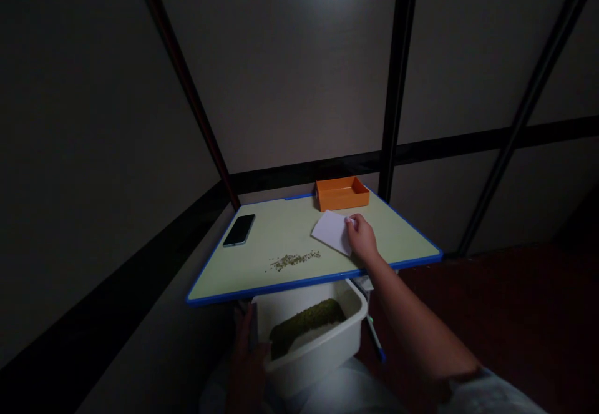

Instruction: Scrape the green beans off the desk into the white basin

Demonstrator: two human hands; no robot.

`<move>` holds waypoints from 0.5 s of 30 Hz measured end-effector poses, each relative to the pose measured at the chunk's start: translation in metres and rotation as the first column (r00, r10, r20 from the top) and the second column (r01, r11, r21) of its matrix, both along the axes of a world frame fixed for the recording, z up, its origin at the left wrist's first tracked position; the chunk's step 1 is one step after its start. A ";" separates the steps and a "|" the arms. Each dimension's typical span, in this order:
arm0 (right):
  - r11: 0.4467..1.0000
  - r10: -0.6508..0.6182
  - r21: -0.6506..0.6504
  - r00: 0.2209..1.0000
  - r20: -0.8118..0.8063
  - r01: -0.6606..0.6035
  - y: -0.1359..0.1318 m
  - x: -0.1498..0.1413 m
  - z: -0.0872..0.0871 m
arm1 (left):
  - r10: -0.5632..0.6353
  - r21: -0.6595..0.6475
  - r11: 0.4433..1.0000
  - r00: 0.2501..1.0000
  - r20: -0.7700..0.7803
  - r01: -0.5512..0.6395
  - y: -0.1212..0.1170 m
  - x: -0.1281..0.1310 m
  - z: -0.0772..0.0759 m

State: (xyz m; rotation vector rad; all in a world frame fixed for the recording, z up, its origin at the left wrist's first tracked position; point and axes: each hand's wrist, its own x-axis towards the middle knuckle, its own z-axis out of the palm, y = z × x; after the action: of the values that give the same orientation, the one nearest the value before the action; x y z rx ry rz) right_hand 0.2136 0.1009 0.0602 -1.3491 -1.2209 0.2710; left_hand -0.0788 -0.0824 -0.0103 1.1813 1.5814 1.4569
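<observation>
My right hand [361,238] pinches the edge of a flat white card, perhaps a plastic scraper [332,231], held low over the pale tabletop [276,223]. To the card's left lies a thin scatter of small greenish-brown grains [294,260]. Below the table's front edge, a white plastic tub [311,361] rests by my lap, with a heap of green grains [306,321] inside. In deep shadow, my left hand [248,354] grips the tub's left side. A dark grey flat piece shows beside those fingers; I cannot make out what it is.
An orange open box [344,194] stands at the table's back right. A smartphone [239,230] lies near the left edge. Blue trim borders the tabletop. Panelled walls [299,77] rise behind and to the left. A table leg with a blue tip [375,339] shows beside the tub.
</observation>
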 end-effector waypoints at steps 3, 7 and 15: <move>0.999 -0.025 -0.033 1.000 -0.017 0.025 -0.001 0.008 -0.004 | -0.003 0.099 0.995 1.000 0.020 0.001 0.001 -0.002 0.001; 0.997 0.042 -0.065 0.998 0.035 -0.040 -0.008 0.001 -0.005 | -0.145 0.148 0.977 0.988 -0.046 0.150 0.001 -0.009 0.010; 0.976 0.215 -0.035 0.975 0.056 -0.213 -0.015 -0.002 0.000 | -0.184 0.162 0.967 0.979 -0.093 0.197 0.000 -0.008 0.020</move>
State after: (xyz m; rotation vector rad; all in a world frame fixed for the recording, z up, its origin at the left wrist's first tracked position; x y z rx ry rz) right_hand 0.2119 0.0860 0.0599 -1.2585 -1.4205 0.4044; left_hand -0.0864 -0.0827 0.0093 1.4618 1.3708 1.4564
